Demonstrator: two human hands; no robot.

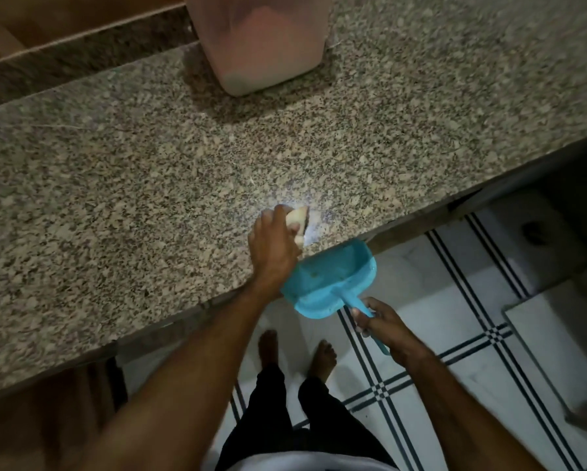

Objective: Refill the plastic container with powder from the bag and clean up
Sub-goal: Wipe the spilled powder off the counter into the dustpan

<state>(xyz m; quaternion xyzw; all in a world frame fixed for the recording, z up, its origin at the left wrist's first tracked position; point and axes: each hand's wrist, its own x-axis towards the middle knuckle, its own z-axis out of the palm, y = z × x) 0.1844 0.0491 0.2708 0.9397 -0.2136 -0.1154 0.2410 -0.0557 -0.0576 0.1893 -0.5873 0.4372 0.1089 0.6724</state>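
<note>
Head view: plastic container stands at 12 o'clock on the granite counter, powder showing thru its wall. Prob. hefty when filled and smooth-sided, so I'd grip low w/ both palms. Centre: left hand curled on a pale sponge near the counter edge; soft, squashy. At 4 o'clock, right hand clamps the handle of the blue dustpan, held just under the edge; stiff, light.

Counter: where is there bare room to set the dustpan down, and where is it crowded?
Bare: the wide counter band between the container and the left hand, the stretch left of that hand, and right of the container. Crowded: the front edge, where the left hand grips a sponge and the right hand holds the dustpan at the lip.
</note>
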